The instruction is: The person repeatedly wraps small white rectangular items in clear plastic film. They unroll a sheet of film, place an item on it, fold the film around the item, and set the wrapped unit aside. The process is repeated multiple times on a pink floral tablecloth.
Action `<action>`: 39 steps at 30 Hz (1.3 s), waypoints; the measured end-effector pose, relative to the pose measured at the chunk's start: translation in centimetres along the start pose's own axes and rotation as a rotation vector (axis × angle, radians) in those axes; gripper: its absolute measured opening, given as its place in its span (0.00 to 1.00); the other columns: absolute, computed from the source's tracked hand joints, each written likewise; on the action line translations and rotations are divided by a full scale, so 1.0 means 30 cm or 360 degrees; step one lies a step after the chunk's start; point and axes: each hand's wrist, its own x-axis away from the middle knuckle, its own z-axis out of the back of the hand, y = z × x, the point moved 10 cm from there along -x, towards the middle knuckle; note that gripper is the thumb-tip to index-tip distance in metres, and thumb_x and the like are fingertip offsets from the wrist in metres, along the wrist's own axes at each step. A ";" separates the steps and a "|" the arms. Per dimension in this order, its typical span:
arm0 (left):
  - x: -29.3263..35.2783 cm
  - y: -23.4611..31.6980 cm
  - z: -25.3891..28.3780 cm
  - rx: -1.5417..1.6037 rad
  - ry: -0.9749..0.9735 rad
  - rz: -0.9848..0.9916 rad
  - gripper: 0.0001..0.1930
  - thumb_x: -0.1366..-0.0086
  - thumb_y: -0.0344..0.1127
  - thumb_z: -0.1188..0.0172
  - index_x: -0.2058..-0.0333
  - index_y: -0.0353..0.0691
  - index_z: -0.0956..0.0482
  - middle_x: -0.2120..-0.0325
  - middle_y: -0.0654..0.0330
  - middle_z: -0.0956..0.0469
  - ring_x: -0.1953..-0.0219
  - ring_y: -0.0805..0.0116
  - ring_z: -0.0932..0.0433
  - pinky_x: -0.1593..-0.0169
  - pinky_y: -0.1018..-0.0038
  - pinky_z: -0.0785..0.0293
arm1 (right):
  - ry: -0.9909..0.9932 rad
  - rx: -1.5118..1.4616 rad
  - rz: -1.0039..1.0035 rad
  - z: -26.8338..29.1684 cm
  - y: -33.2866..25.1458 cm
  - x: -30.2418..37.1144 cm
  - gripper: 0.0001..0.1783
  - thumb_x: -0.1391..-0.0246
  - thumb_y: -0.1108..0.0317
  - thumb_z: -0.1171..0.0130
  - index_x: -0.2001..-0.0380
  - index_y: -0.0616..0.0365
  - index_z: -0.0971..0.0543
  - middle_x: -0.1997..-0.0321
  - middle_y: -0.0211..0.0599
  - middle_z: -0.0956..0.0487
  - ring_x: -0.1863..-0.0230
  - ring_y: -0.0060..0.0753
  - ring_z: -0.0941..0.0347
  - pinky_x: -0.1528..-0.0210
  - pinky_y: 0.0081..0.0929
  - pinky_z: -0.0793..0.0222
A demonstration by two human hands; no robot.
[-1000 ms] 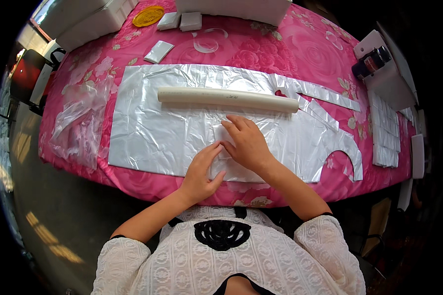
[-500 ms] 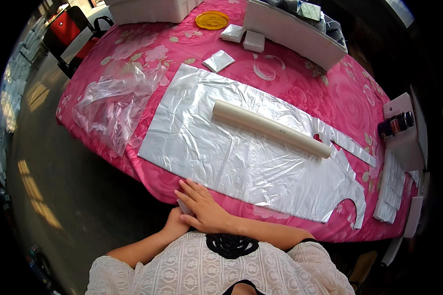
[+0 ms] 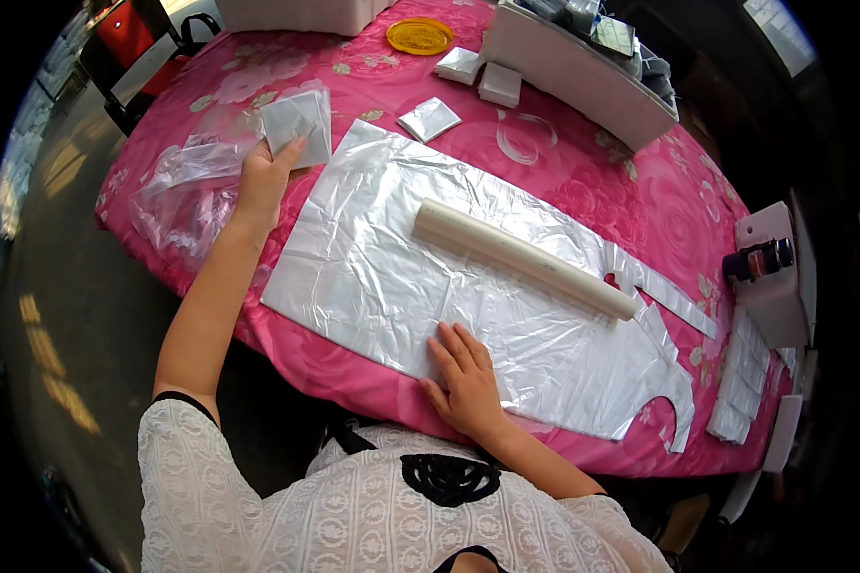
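Note:
A large silvery-white plastic carrier bag (image 3: 373, 267) lies flat across the table, its cut-out handles toward the right. On top of it rests a long cream plastic tube (image 3: 521, 256), set at a slant. My left hand (image 3: 269, 177) reaches out to the far left and grips a folded square of pale plastic (image 3: 301, 126) between thumb and fingers, above a crumpled clear plastic bag (image 3: 186, 196). My right hand (image 3: 466, 382) is spread on the near edge of the carrier bag, fingers stretched out and holding nothing.
Small folded plastic packets (image 3: 429, 119) lie beyond the bag, near a yellow round dish (image 3: 419, 36). A white foam box (image 3: 583, 81) full of items stands at the back. At right are a dark jar (image 3: 758, 260) and stacked folded packets (image 3: 741, 382).
My hands were together at the table's near edge. The left has swung out to the far left with the folded plastic; the right has moved forward onto the carrier bag.

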 end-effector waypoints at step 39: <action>0.694 0.076 -0.482 -0.1476 -0.0927 -0.0908 0.03 0.47 0.28 0.43 0.74 0.39 0.27 0.76 0.57 0.26 0.77 0.61 0.25 0.75 0.71 0.31 | 0.0539 0.0728 -0.0137 0.399 0.484 -0.211 0.30 0.59 0.66 0.39 0.50 0.63 0.33 0.56 0.46 0.28 0.51 0.46 0.34 0.47 0.38 0.41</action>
